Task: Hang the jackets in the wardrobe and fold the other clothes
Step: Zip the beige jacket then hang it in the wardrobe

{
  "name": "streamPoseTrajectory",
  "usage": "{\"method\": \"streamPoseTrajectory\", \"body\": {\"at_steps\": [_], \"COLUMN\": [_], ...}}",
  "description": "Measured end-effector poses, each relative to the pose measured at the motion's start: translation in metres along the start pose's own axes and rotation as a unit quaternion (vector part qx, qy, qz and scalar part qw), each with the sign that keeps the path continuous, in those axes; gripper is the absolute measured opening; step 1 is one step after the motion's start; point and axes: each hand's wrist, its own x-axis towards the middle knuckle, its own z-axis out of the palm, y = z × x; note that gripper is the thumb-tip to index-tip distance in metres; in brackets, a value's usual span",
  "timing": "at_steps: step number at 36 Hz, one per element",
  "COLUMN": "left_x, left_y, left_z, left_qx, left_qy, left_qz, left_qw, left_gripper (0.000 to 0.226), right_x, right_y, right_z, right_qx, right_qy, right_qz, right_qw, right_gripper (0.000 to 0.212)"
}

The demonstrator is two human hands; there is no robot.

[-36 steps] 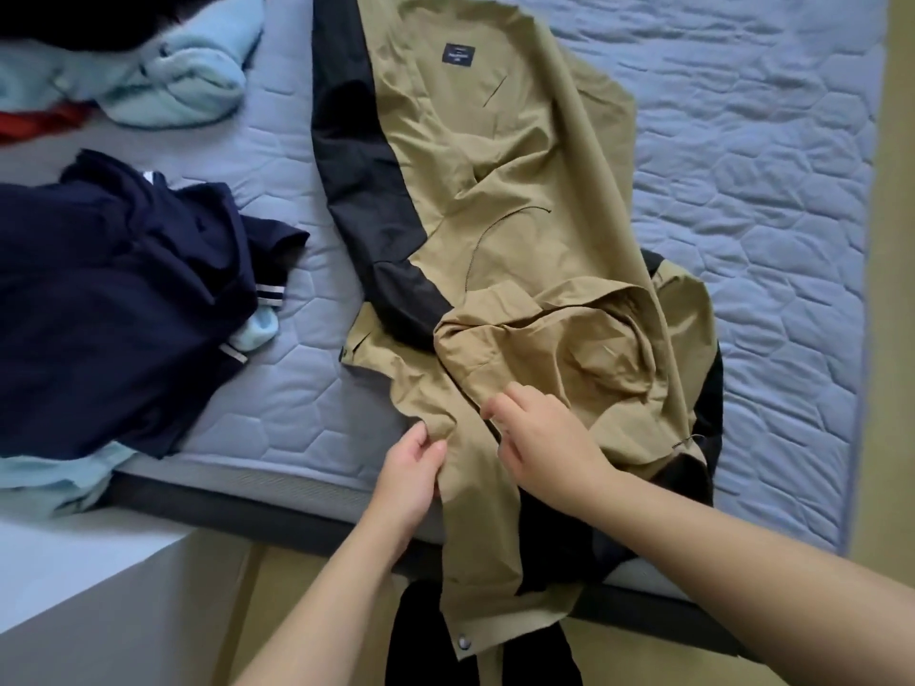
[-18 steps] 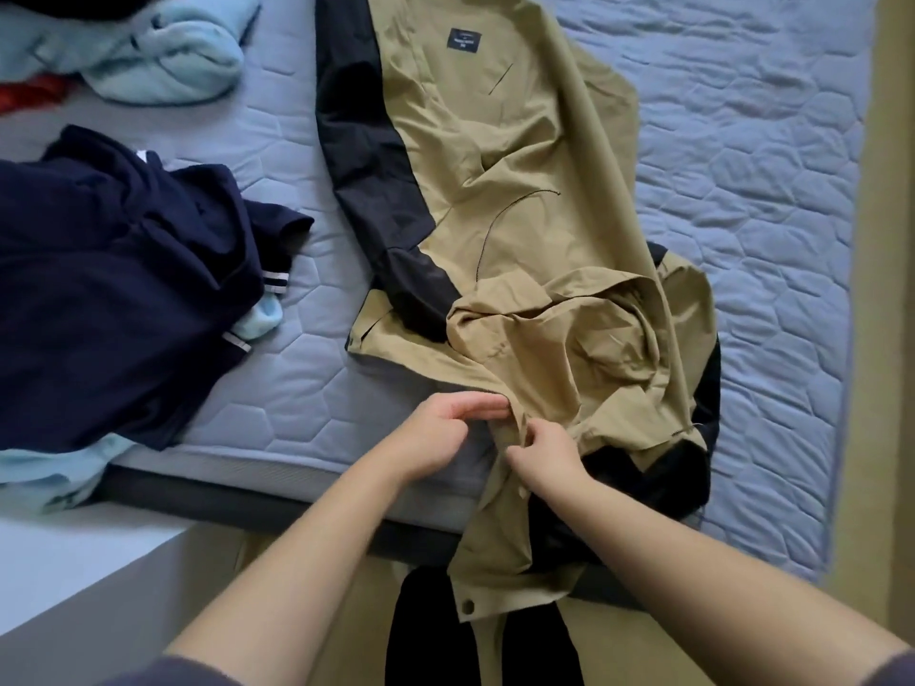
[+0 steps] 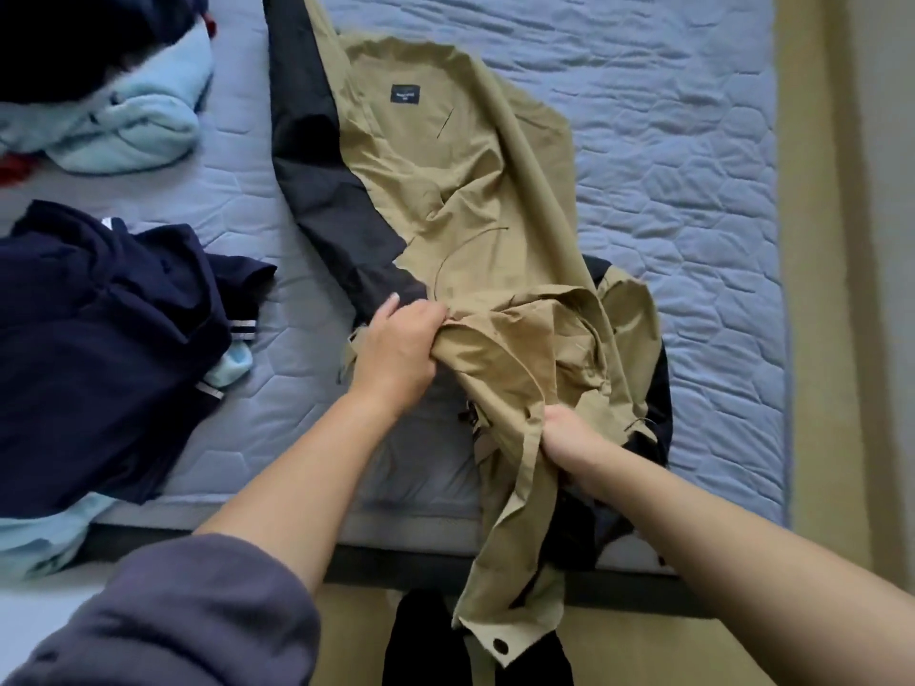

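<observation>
On the mattress (image 3: 693,141), far left, lie a pale blue fleece (image 3: 124,126) and a navy garment (image 3: 99,349). Beside them your left hand (image 3: 396,354) clutches bunched tan cloth of the jacket (image 3: 445,180) (lining up, label showing), which sprawls across the middle, its hem hanging over the near edge. Your right hand (image 3: 569,438) pinches a lower fold, fingers closed.

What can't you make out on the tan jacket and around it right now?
Head view only:
- Label text on the tan jacket: too small.
- Right hand fingertips: buried in jacket folds.
- Jacket hem: hangs past the mattress edge, partly behind the right forearm.
- Navy garment: cut off by the left edge.
- Wardrobe, hangers: out of frame.
</observation>
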Motion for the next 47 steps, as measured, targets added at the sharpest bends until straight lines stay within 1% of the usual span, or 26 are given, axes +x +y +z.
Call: {"method": "streamPoseTrajectory", "body": {"at_steps": [2, 3, 5, 7, 8, 10, 12, 14, 17, 21, 23, 26, 29, 32, 33, 36, 38, 40, 41, 42, 43, 44, 45, 46, 47], "left_x": [0.001, 0.003, 0.006, 0.009, 0.010, 0.010, 0.012, 0.015, 0.019, 0.016, 0.013, 0.001, -0.015, -0.027, -0.029, -0.040, -0.047, -0.055, -0.058, -0.062, -0.065, -0.068, -0.071, -0.074, -0.075], "left_y": [0.017, 0.027, 0.055, 0.087, 0.104, 0.135, 0.165, 0.196, 0.239, 0.281, 0.298, 0.323, 0.334, 0.330, 0.326, 0.320, 0.318, 0.315, 0.312, 0.309, 0.304, 0.300, 0.297, 0.294, 0.291], "left_z": [-0.022, -0.034, -0.059, -0.081, -0.090, -0.112, -0.139, -0.174, -0.235, -0.319, -0.365, -0.434, -0.491, -0.546, -0.562, -0.598, -0.614, -0.630, -0.637, -0.644, -0.651, -0.656, -0.660, -0.663, -0.665], "left_qx": [-0.033, -0.030, 0.015, 0.090, 0.119, 0.152, 0.156, 0.154, 0.173, 0.225, 0.234, 0.257, 0.314, 0.339, 0.339, 0.328, 0.326, 0.335, 0.337, 0.341, 0.354, 0.373, 0.391, 0.401, 0.391], "left_qy": [-0.039, -0.045, -0.057, -0.083, -0.097, -0.128, -0.139, -0.131, -0.101, -0.054, -0.013, 0.046, 0.108, 0.170, 0.194, 0.288, 0.341, 0.367, 0.371, 0.368, 0.359, 0.350, 0.338, 0.326, 0.318], "left_qz": [0.019, 0.039, 0.086, 0.118, 0.126, 0.117, 0.091, 0.077, 0.083, 0.091, 0.091, 0.103, 0.137, 0.142, 0.134, 0.123, 0.106, 0.075, 0.062, 0.051, 0.047, 0.044, 0.037, 0.021, -0.004], "left_qw": [0.999, 0.998, 0.995, 0.986, 0.980, 0.973, 0.974, 0.976, 0.976, 0.969, 0.968, 0.960, 0.933, 0.914, 0.911, 0.892, 0.875, 0.865, 0.863, 0.863, 0.862, 0.858, 0.855, 0.856, 0.864], "left_gripper": [0.029, 0.026, 0.026, 0.026, 0.023, 0.016, 0.015, 0.012, 0.016, 0.016, 0.016, 0.014, 0.018, 0.018, 0.019, 0.022, 0.021, 0.019, 0.020, 0.020, 0.021, 0.024, 0.027, 0.029, 0.031], "right_x": [-0.013, -0.019, -0.039, -0.058, -0.072, -0.099, -0.117, -0.135, -0.167, -0.217, -0.241, -0.278, -0.324, -0.380, -0.398, -0.448, -0.477, -0.500, -0.511, -0.521, -0.530, -0.538, -0.546, -0.554, -0.560], "right_y": [-0.006, -0.008, -0.018, -0.025, -0.029, -0.037, -0.046, -0.056, -0.076, -0.103, -0.111, -0.126, -0.161, -0.205, -0.219, -0.250, -0.261, -0.268, -0.272, -0.277, -0.282, -0.286, -0.291, -0.295, -0.299], "right_z": [-0.010, -0.014, -0.019, -0.024, -0.027, -0.032, -0.036, -0.043, -0.063, -0.112, -0.141, -0.184, -0.219, -0.243, -0.248, -0.255, -0.256, -0.259, -0.260, -0.262, -0.265, -0.270, -0.275, -0.279, -0.282], "right_qx": [0.030, 0.064, 0.135, 0.136, 0.130, 0.128, 0.101, 0.024, -0.048, -0.071, -0.083, -0.099, -0.139, -0.183, -0.201, -0.251, -0.312, -0.423, -0.482, -0.535, -0.570, -0.587, -0.589, -0.579, -0.561], "right_qy": [0.036, 0.047, 0.054, 0.038, 0.046, 0.081, 0.145, 0.206, 0.261, 0.311, 0.330, 0.358, 0.402, 0.446, 0.464, 0.519, 0.522, 0.507, 0.497, 0.491, 0.494, 0.507, 0.525, 0.543, 0.556], "right_qz": [0.006, 0.018, 0.012, -0.048, -0.079, -0.129, -0.138, -0.141, -0.146, -0.125, -0.122, -0.151, -0.219, -0.323, -0.355, -0.443, -0.492, -0.507, -0.499, -0.475, -0.443, -0.406, -0.368, -0.332, -0.315], "right_qw": [0.999, 0.997, 0.989, 0.989, 0.987, 0.980, 0.975, 0.968, 0.953, 0.939, 0.932, 0.916, 0.878, 0.814, 0.786, 0.687, 0.623, 0.555, 0.522, 0.497, 0.483, 0.483, 0.492, 0.510, 0.527], "right_gripper": [0.027, 0.030, 0.034, 0.044, 0.047, 0.046, 0.044, 0.037, 0.026, 0.016, 0.018, 0.024, 0.021, 0.018, 0.019, 0.026, 0.034, 0.042, 0.043, 0.040, 0.034, 0.025, 0.020, 0.024, 0.029]}}
